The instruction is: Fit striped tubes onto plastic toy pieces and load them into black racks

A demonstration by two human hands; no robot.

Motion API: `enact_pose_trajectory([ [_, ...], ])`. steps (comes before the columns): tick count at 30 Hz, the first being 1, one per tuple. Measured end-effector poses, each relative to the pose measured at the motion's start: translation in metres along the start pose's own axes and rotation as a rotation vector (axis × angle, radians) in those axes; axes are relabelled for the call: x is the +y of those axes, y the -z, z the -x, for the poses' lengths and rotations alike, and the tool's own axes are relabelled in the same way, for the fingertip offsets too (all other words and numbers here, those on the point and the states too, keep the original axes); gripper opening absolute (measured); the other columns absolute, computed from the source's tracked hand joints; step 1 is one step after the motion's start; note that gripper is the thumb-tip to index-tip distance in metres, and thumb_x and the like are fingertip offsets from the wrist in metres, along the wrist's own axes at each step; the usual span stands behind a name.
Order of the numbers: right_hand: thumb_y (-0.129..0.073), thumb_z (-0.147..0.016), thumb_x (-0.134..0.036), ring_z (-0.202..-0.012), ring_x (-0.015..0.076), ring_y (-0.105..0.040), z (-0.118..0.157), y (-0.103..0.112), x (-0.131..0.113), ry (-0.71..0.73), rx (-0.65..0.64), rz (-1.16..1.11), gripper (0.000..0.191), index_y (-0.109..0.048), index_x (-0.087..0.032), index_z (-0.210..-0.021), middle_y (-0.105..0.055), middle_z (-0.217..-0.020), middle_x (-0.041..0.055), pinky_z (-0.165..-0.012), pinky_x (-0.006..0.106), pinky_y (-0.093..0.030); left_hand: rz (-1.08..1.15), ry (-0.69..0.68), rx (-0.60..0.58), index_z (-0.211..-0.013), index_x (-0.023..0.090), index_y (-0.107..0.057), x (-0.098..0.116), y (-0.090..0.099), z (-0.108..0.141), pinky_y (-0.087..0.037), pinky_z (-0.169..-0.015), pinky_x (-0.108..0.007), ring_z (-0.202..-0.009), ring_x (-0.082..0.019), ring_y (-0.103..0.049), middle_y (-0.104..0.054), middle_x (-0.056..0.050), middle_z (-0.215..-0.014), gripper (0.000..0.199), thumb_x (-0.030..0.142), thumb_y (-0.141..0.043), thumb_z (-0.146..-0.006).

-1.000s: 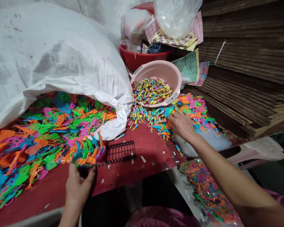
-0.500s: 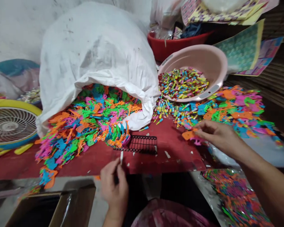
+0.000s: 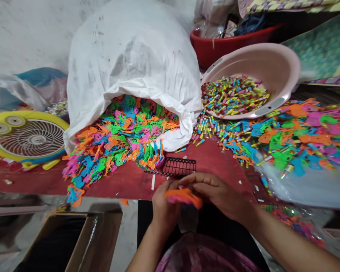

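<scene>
The left hand (image 3: 164,207) and right hand (image 3: 217,192) were closed together on an orange plastic piece (image 3: 184,197) (pink showing beneath it), just past the edge of the red worktop (image 3: 124,187), near a black wire rack (image 3: 175,167). Bright plastic shapes (image 3: 121,139) spilled from a white sack (image 3: 130,49).

room to pass runs along the red table (image 3: 124,187) beside the black wire rack (image 3: 172,167), stopped by the heaped plastic pieces (image 3: 116,143) beyond.
</scene>
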State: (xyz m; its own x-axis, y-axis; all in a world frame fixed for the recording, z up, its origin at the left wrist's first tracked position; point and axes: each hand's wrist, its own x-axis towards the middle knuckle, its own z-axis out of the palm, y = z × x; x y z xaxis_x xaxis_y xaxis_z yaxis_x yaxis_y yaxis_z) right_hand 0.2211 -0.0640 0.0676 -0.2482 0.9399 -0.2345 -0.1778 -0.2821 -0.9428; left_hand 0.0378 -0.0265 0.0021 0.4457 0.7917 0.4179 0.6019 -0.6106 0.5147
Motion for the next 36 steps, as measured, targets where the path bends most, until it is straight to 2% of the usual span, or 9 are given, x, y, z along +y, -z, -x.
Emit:
enact_pose_trajectory([
  [3, -0.057, -0.085, -0.024, -0.075, 0.0124, -0.060, -0.008, -0.002, 0.006, 0.128, -0.001, 0.226, 0.025, -0.070, -0.020, -0.106, -0.067, -0.091, 0.0029, -0.069, 0.025, -0.050, -0.104, -0.002, -0.040, -0.089, 0.021, -0.067, 0.002, -0.003, -0.001, -0.048, -0.061, -0.030, -0.069, -0.019, -0.064, -0.066, -0.006, -0.075, 0.020, 0.023, -0.048, -0.093],
  [7, -0.060, -0.085, -0.022, -0.092, 0.0173, -0.062, -0.020, -0.002, 0.016, 0.273, 0.112, 0.480, 0.017, -0.072, -0.021, -0.097, -0.068, -0.097, 0.0035, -0.084, 0.030, -0.050, -0.144, -0.018, -0.053, -0.089, 0.020, -0.066, 0.000, -0.007, 0.003, -0.047, -0.064, -0.032, -0.073, -0.021, -0.062, -0.066, -0.007, -0.080, 0.013, 0.023, -0.053, -0.090],
  [10, -0.060, -0.087, -0.027, -0.083, 0.0161, -0.061, -0.029, 0.012, 0.023, 0.306, 0.213, 0.523, 0.013, -0.069, -0.020, -0.094, -0.067, -0.087, 0.0018, -0.076, 0.028, -0.049, -0.079, 0.156, 0.151, -0.099, 0.020, -0.064, -0.010, -0.008, 0.009, -0.049, -0.074, -0.033, -0.084, -0.021, -0.061, -0.064, -0.007, -0.090, 0.017, 0.034, -0.062, -0.089],
  [14, -0.057, -0.089, -0.032, -0.064, 0.0127, -0.054, -0.041, 0.035, 0.030, 0.335, 0.364, 0.615, 0.016, -0.064, -0.018, -0.081, -0.058, -0.070, -0.0013, -0.060, 0.023, -0.041, -0.004, 0.513, 0.467, -0.132, 0.014, -0.046, -0.029, -0.007, 0.002, -0.050, -0.090, -0.041, -0.109, -0.027, -0.058, -0.056, -0.016, -0.121, 0.070, 0.048, -0.073, -0.078],
  [18, -0.058, -0.087, -0.029, -0.060, 0.0116, -0.047, -0.049, 0.039, 0.040, 0.422, 0.409, 0.737, 0.020, -0.057, -0.019, -0.069, -0.050, -0.064, -0.0030, -0.057, 0.022, -0.036, 0.020, 0.577, 0.406, -0.146, 0.013, -0.031, -0.043, -0.006, -0.022, -0.042, -0.106, -0.049, -0.127, -0.034, -0.051, -0.051, -0.021, -0.135, 0.098, 0.050, -0.080, -0.069],
  [22, -0.061, -0.086, -0.026, -0.062, 0.0121, -0.049, -0.051, 0.032, 0.048, 0.516, 0.429, 0.826, 0.017, -0.060, -0.018, -0.071, -0.053, -0.067, -0.0017, -0.058, 0.023, -0.037, 0.053, 0.556, 0.393, -0.145, 0.015, -0.032, -0.049, -0.005, -0.037, -0.042, -0.108, -0.046, -0.129, -0.034, -0.051, -0.052, -0.020, -0.138, 0.094, 0.042, -0.080, -0.069],
  [28, -0.063, -0.083, -0.029, -0.060, 0.0135, -0.053, -0.041, 0.032, 0.044, 0.458, 0.427, 0.718, 0.014, -0.069, -0.018, -0.087, -0.059, -0.068, -0.0003, -0.055, 0.023, -0.040, 0.069, 0.568, 0.305, -0.145, 0.013, -0.032, -0.055, 0.005, -0.036, -0.049, -0.098, -0.042, -0.117, -0.032, -0.059, -0.061, -0.017, -0.127, 0.089, 0.030, -0.073, -0.068],
  [33, -0.065, -0.084, -0.039, -0.056, 0.0138, -0.053, -0.037, 0.038, 0.042, 0.350, 0.475, 0.687, 0.023, -0.069, -0.017, -0.080, -0.061, -0.062, 0.0004, -0.052, 0.024, -0.039, 0.219, 0.539, 0.063, -0.121, 0.013, -0.056, -0.070, 0.019, -0.035, -0.054, -0.074, -0.033, -0.076, -0.021, -0.065, -0.069, -0.005, -0.087, 0.052, 0.025, -0.061, -0.071],
  [36, -0.066, -0.084, -0.042, -0.056, 0.0149, -0.056, -0.043, 0.036, 0.045, 0.325, 0.452, 0.673, 0.027, -0.067, -0.017, -0.074, -0.063, -0.061, 0.0016, -0.052, 0.025, -0.042, 0.327, 0.481, -0.065, -0.102, 0.014, -0.065, -0.079, 0.022, -0.038, -0.054, -0.080, -0.034, -0.081, -0.022, -0.066, -0.070, -0.005, -0.087, 0.033, 0.022, -0.056, -0.072],
])
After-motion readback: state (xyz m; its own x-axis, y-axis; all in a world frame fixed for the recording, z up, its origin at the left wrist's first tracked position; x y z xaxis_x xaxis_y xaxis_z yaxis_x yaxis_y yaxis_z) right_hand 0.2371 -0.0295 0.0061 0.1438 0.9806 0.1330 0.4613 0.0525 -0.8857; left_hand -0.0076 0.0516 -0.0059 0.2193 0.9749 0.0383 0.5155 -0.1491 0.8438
